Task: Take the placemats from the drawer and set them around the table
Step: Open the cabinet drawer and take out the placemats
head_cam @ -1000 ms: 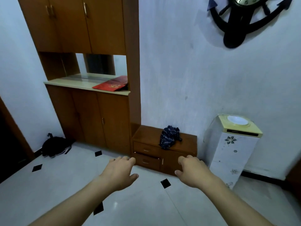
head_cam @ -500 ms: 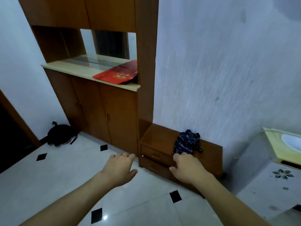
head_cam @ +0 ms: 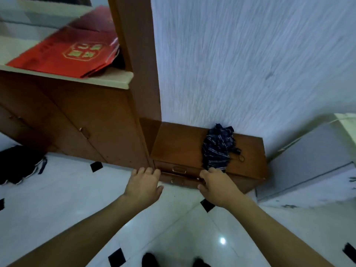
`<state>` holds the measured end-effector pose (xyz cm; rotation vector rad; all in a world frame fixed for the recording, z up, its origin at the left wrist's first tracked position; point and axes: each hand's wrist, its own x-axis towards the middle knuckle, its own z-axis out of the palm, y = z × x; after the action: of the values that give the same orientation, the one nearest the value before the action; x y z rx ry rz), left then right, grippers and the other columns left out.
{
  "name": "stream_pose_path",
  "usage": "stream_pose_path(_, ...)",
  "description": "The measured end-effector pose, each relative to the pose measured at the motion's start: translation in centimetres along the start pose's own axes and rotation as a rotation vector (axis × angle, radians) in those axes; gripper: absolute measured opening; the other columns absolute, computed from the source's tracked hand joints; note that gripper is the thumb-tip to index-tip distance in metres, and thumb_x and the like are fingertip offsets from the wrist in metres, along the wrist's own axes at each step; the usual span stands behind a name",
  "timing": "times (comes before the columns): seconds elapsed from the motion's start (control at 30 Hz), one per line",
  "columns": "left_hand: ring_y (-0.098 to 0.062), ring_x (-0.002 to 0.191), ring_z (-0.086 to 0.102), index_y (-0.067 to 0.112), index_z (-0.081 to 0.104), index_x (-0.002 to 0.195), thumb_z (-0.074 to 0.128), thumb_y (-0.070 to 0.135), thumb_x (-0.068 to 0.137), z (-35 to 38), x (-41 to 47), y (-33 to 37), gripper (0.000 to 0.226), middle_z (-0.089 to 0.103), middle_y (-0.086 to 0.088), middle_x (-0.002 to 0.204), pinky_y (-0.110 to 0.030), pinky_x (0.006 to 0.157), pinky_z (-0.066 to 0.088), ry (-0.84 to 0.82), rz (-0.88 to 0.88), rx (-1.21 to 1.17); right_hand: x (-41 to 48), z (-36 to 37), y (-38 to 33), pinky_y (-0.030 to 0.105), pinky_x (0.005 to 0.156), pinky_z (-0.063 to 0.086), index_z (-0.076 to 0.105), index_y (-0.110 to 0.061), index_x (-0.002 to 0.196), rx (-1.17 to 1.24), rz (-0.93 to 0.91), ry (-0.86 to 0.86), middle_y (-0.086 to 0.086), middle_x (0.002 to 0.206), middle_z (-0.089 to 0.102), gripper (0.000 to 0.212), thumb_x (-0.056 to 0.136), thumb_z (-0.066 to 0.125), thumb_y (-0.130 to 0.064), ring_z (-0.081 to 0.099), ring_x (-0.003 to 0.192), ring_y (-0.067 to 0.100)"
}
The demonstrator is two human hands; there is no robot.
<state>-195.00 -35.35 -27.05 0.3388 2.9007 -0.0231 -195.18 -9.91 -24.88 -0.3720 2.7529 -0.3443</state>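
A low brown wooden chest point(head_cam: 179, 143) stands against the white wall with two drawers in its front. The upper drawer point(head_cam: 179, 169) has a metal handle. The lower drawer point(head_cam: 181, 180) sits a little proud of the front. My left hand point(head_cam: 144, 185) hovers at the chest's left front corner, fingers apart, holding nothing. My right hand point(head_cam: 216, 185) reaches toward the right end of the drawers, fingers spread; whether it touches them is unclear. No placemats are visible.
A dark striped folded umbrella point(head_cam: 218, 147) lies on the chest's top. A tall wooden cabinet point(head_cam: 92, 122) with a red bag point(head_cam: 67, 53) on its counter stands to the left. A white appliance point(head_cam: 316, 160) is at the right, a black bag point(head_cam: 19, 164) on the tiled floor at the left.
I have come much closer to the low chest and look down on it. Both hands have advanced to the drawer fronts.
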Motion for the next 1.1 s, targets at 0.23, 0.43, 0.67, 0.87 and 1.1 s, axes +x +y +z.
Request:
stream_pose_path(0.23, -0.028, 0.113, 0.054, 0.017, 0.050, 0.129, 0.046, 0.052, 0.092, 8.5, 11.1, -0.9, 0.051, 0.061, -0.008, 0.125, -0.042, 0.097, 0.041, -0.115, 0.042, -0.021, 11.1, 6.5, 5.8, 0.038, 0.089, 0.044, 0.051, -0.016, 0.120, 0.066, 0.078, -0.097, 0.009, 0.116, 0.054, 0.033, 0.094, 0.049, -0.036, 0.048, 0.108, 0.028)
stream_pose_path(0.43, -0.026, 0.112, 0.056, 0.018, 0.051, 0.127, 0.047, 0.051, 0.092, 20.9, 20.4, -1.9, 0.049, 0.062, -0.006, 0.124, -0.040, 0.096, 0.044, -0.205, 0.014, -0.044, 20.7, 17.3, 12.9, 0.037, 0.094, 0.047, 0.049, -0.017, 0.132, 0.078, 0.127, -0.196, 0.009, 0.124, 0.055, 0.043, 0.093, 0.049, -0.038, 0.052, 0.113, 0.028)
stream_pose_path(0.67, -0.029, 0.118, 0.052, 0.016, 0.047, 0.132, 0.049, 0.047, 0.091, 38.0, 28.2, -4.3, 0.051, 0.057, -0.010, 0.131, -0.041, 0.100, 0.042, -0.287, 0.053, -0.090, 28.3, 32.5, 16.0, 0.037, 0.089, 0.050, 0.047, -0.014, 0.129, 0.119, 0.160, -0.333, 0.011, 0.120, 0.057, 0.042, 0.095, 0.046, -0.039, 0.054, 0.109, 0.026)
stream_pose_path(0.87, -0.035, 0.128, 0.048, 0.010, 0.038, 0.141, 0.060, 0.043, 0.088, 46.9, 32.7, -5.5, 0.066, 0.049, -0.016, 0.143, -0.045, 0.103, 0.043, -0.297, 0.096, -0.055, 34.5, 40.8, 16.9, 0.043, 0.095, 0.046, 0.034, -0.017, 0.144, 0.082, 0.195, -0.293, 0.010, 0.144, 0.042, 0.059, 0.094, 0.050, -0.044, 0.047, 0.128, 0.028)
stream_pose_path(1.1, -0.038, 0.143, 0.028, 0.009, 0.024, 0.148, 0.055, 0.041, 0.092, 53.7, 35.4, -7.0, 0.072, 0.028, -0.017, 0.157, -0.050, 0.115, 0.032, -0.329, 0.127, 0.004, 38.4, 49.0, 19.1, 0.045, 0.113, 0.032, 0.023, -0.011, 0.148, -0.002, 0.212, -0.312, 0.018, 0.147, 0.037, 0.076, 0.089, 0.056, -0.044, 0.036, 0.136, 0.035)
